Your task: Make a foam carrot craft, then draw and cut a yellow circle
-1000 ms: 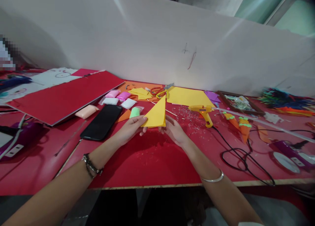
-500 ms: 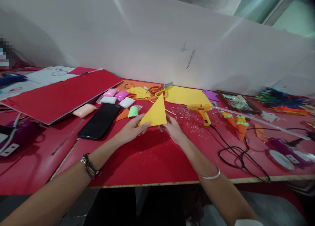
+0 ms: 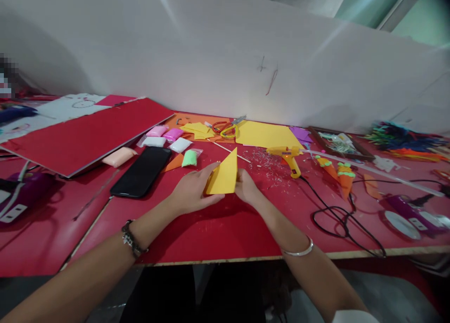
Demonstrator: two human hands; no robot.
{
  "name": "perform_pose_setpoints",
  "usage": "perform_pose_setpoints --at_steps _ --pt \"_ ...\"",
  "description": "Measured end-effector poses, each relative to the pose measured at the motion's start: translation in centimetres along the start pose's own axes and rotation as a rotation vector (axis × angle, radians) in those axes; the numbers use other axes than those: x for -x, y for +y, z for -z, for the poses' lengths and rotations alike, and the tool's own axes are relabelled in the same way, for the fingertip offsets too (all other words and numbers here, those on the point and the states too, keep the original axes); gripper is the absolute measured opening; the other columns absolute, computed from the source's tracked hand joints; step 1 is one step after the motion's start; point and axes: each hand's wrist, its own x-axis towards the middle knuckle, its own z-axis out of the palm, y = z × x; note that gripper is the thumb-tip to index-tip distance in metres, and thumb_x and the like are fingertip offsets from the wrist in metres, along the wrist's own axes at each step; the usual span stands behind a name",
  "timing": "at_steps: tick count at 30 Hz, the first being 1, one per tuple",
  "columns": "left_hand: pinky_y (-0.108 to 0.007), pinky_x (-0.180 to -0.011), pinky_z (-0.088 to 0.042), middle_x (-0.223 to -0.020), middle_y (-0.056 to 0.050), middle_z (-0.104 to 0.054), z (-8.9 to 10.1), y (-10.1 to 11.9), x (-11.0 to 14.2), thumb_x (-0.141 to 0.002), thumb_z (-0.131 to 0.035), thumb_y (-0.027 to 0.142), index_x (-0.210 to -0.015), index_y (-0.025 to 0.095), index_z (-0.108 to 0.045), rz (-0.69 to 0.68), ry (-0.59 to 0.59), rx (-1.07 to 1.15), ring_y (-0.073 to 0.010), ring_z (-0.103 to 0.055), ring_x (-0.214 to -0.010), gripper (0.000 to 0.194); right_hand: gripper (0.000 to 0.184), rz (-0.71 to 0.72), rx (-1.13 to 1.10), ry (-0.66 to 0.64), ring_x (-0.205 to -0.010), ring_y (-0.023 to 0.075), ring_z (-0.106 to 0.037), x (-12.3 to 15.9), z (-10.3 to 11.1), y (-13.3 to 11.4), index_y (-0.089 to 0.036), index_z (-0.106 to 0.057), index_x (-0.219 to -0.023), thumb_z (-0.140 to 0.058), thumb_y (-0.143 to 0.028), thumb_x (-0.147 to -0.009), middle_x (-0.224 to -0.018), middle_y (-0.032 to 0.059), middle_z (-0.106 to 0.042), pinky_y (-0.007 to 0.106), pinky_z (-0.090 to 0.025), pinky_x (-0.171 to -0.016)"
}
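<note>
I hold a yellow paper triangle [image 3: 224, 176] over the red table [image 3: 218, 229], its point up. My left hand [image 3: 191, 191] pinches its lower left corner, fingers curled round the edge. My right hand [image 3: 246, 187] grips its right side from behind. A black phone [image 3: 141, 171] lies just left of my left hand. A green clay packet [image 3: 190, 158] and an orange paper scrap [image 3: 175, 163] sit beyond the triangle.
A yellow glue gun [image 3: 288, 157] with a black cord [image 3: 337, 220] lies to the right, beside paper carrots [image 3: 339, 173]. Scissors [image 3: 227, 126], yellow sheets [image 3: 265, 135] and clay packets [image 3: 165, 138] sit at the back. A red board [image 3: 84, 135] leans at the left.
My hands have drawn closer together and nearer to me, and the yellow triangle now looks narrower and stands more upright between them.
</note>
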Motion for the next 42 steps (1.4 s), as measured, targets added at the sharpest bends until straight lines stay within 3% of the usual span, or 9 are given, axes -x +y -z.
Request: perform_pose_setpoints --at_steps 4,7,12,16,19,25,34,38,42 --pt "-0.035 -0.080 -0.042 -0.113 -0.013 -0.055 -0.2 0.0 0.1 -0.080 -0.041 0.044 -0.126 0.015 -0.035 0.057 0.040 0.304 -0.0249 -0.055 -0.095 0.055 0.031 -0.037 0.001 -0.068 -0.061 0.0146 -0.059 0.4 0.4 -0.2 -0.015 -0.061 -0.073 -0.062 -0.044 -0.064 -0.068 0.0030 -0.064 0.026 -0.046 -0.057" --pt "-0.032 -0.079 -0.044 -0.106 -0.009 -0.061 -0.5 0.0 0.0 -0.083 -0.035 0.043 -0.113 0.017 -0.051 0.317 0.103 0.721 -0.0224 -0.057 -0.093 0.043 0.028 -0.098 0.015 -0.027 -0.064 0.0148 -0.059 0.6 0.6 -0.4 -0.015 -0.061 -0.076 -0.059 -0.042 -0.068 -0.072 0.0034 -0.063 0.025 -0.045 -0.057" --pt "-0.030 -0.074 -0.049 -0.095 -0.008 -0.066 -0.7 0.1 -0.6 -0.074 -0.053 0.036 -0.096 0.015 -0.061 0.745 0.236 1.302 -0.0223 -0.061 -0.084 0.030 0.028 -0.075 0.019 0.020 -0.056 0.0108 -0.054 0.3 0.8 -0.7 -0.014 -0.061 -0.083 -0.054 -0.039 -0.072 -0.072 0.0035 -0.062 0.022 -0.042 -0.051" --pt "-0.029 -0.068 -0.051 -0.101 -0.010 -0.063 -0.2 0.3 -1.2 -0.075 -0.051 0.025 -0.098 0.012 -0.058 0.794 0.282 1.556 -0.0214 -0.061 -0.086 0.027 0.040 0.081 0.134 0.100 -0.053 0.0082 -0.049 0.1 1.1 -1.0 -0.021 -0.047 -0.116 -0.048 -0.028 -0.076 -0.079 0.0022 -0.060 0.020 -0.040 -0.047" --pt "-0.023 -0.056 -0.050 -0.104 -0.008 -0.062 0.4 0.5 -1.5 -0.076 -0.047 0.022 -0.101 0.014 -0.054 0.823 0.263 1.593 -0.0183 -0.061 -0.083 0.028 0.056 0.284 0.230 0.086 -0.078 0.0107 -0.054 0.4 1.2 -1.5 -0.030 -0.032 -0.128 -0.042 -0.015 -0.076 -0.103 0.0034 -0.055 0.023 -0.045 -0.066" --pt "-0.028 -0.057 -0.050 -0.103 -0.010 -0.061 1.0 0.2 -1.5 -0.078 -0.038 0.030 -0.102 0.014 -0.051 0.770 0.204 1.387 -0.0198 -0.060 -0.082 0.031 0.039 0.456 0.509 -0.010 -0.101 0.0181 -0.048 1.4 0.8 -2.6 -0.030 -0.052 -0.113 -0.052 -0.021 -0.075 -0.111 0.0027 -0.053 0.037 -0.035 -0.092" --pt "-0.022 -0.053 -0.047 -0.081 -0.004 -0.057 0.4 -0.6 -0.9 -0.074 -0.045 0.053 -0.089 0.018 -0.055 0.506 -0.043 1.598 -0.0101 -0.052 -0.062 0.039 0.016 0.359 0.281 0.209 -0.071 0.0141 -0.056 0.5 1.1 -2.2 -0.019 -0.062 -0.075 -0.050 -0.029 -0.078 -0.073 0.0019 -0.060 0.027 -0.043 -0.069" --pt "-0.021 -0.055 -0.048 -0.084 -0.001 -0.056 0.0 -0.4 -0.8 -0.064 -0.065 0.041 -0.087 0.017 -0.056 0.536 0.058 1.503 -0.0093 -0.053 -0.069 0.035 0.020 0.246 0.140 0.225 -0.065 0.0138 -0.057 0.5 1.1 -2.1 -0.018 -0.061 -0.074 -0.052 -0.037 -0.076 -0.066 0.0001 -0.060 0.026 -0.043 -0.066" --pt "-0.022 -0.056 -0.047 -0.077 -0.002 -0.058 -0.2 -0.1 -0.8 -0.062 -0.066 0.039 -0.084 0.013 -0.058 0.619 0.192 1.326 -0.0097 -0.054 -0.065 0.034 0.021 0.189 0.099 0.202 -0.062 0.0127 -0.056 0.5 1.1 -2.1 -0.018 -0.058 -0.070 -0.054 -0.037 -0.075 -0.062 -0.0008 -0.059 0.025 -0.043 -0.062"
